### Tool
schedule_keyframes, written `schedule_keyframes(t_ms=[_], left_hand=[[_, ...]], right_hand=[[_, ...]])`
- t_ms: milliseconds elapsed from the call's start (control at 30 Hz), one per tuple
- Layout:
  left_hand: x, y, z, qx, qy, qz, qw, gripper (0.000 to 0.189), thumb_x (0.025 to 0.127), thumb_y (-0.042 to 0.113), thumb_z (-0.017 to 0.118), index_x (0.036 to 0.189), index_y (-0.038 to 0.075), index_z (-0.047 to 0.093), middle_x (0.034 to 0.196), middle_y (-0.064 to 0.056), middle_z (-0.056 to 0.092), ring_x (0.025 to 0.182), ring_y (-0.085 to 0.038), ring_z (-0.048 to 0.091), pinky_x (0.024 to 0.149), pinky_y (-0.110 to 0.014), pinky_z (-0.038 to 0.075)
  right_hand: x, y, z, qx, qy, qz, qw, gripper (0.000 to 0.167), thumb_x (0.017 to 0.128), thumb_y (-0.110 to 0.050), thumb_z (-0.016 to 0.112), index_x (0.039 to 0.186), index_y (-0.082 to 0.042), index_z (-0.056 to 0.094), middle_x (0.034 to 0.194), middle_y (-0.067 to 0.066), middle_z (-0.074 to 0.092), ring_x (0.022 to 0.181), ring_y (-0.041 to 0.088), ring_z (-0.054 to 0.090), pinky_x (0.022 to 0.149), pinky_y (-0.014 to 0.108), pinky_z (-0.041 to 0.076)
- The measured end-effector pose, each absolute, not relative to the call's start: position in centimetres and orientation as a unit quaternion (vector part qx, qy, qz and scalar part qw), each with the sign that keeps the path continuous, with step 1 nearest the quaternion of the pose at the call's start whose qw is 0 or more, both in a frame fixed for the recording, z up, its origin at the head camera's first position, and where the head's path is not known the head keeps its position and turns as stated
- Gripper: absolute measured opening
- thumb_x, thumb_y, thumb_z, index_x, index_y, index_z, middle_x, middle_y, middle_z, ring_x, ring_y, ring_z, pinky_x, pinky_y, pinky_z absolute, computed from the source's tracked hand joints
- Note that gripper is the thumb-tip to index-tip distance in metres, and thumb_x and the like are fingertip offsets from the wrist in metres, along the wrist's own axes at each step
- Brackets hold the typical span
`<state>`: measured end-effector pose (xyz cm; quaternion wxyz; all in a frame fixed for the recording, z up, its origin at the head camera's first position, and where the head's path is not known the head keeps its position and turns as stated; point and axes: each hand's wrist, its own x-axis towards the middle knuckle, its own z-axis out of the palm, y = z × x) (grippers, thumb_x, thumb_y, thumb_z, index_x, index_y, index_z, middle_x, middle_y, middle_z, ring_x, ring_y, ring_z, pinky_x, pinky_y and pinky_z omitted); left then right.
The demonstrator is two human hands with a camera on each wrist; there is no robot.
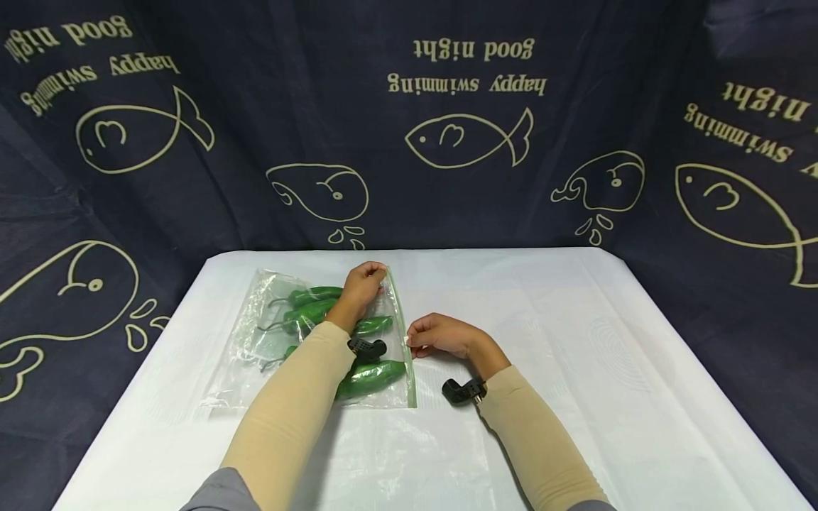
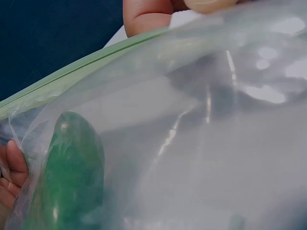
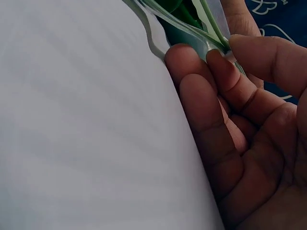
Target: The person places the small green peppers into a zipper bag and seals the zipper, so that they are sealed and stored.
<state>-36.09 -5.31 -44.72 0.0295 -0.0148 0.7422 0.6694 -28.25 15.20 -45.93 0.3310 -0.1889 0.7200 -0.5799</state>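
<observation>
A clear zip bag (image 1: 246,362) with a green zip strip lies flat, its zip side toward the right. Several long green peppers (image 1: 373,377) are inside, some partly hidden by the left arm. At the far end of the zip edge my left hand (image 1: 363,287) pinches the bag between thumb and fingers. Midway along the strip, my right hand (image 1: 444,333) pinches the small white slider (image 1: 405,341) from the right side. The left wrist view shows the slider (image 2: 186,18) under fingertips at the top, and one pepper (image 2: 72,167) through the plastic.
The bag rests on a table with a white cover (image 1: 575,341). Behind and at both sides hangs a dark blue cloth (image 1: 486,206) printed with fish, whales and lettering. Each wrist carries a small black camera (image 1: 463,390).
</observation>
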Motion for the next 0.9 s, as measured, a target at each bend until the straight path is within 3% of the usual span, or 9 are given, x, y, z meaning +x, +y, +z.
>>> schedule_keyframes(t_ms=[900], left_hand=[[-36.14, -5.41, -44.76, -0.018, 0.74, 0.672, 0.031, 0.019, 0.102, 0.017, 0.056, 0.109, 0.003, 0.066, 0.103, -0.005, 0.056, 0.092, -0.015, 0.051, 0.071, -0.023, 0.052]], right_hand=[[-27.4, 15.27, -45.82, -0.196, 0.726, -0.563, 0.344, 0.012, 0.095, -0.005, 0.061, 0.086, -0.002, 0.067, 0.078, 0.008, 0.069, 0.073, 0.014, 0.063, 0.067, 0.026, 0.054]])
